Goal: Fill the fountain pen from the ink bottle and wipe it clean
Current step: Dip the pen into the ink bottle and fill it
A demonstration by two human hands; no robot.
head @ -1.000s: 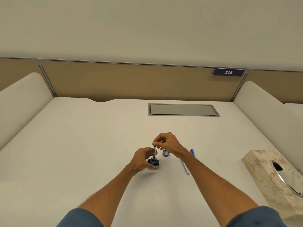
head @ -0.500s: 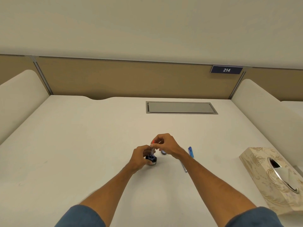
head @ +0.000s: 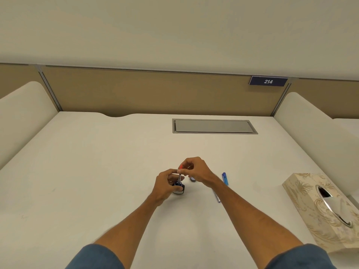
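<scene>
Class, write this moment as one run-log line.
stage: filling | left hand: steadies ink bottle | right hand: holds fountain pen upright in bottle | bottle cap: off | tissue box: untouched

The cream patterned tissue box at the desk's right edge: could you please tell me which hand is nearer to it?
Right. The right hand pinches the pen section's top above the small dark ink bottle, on the side of the cream patterned tissue box; the left hand, gripping the bottle, is farther.

Office cubicle, tan partition (head: pixel 145 92), numbered plate (head: pixel 268 81), desk (head: pixel 87 162)
</scene>
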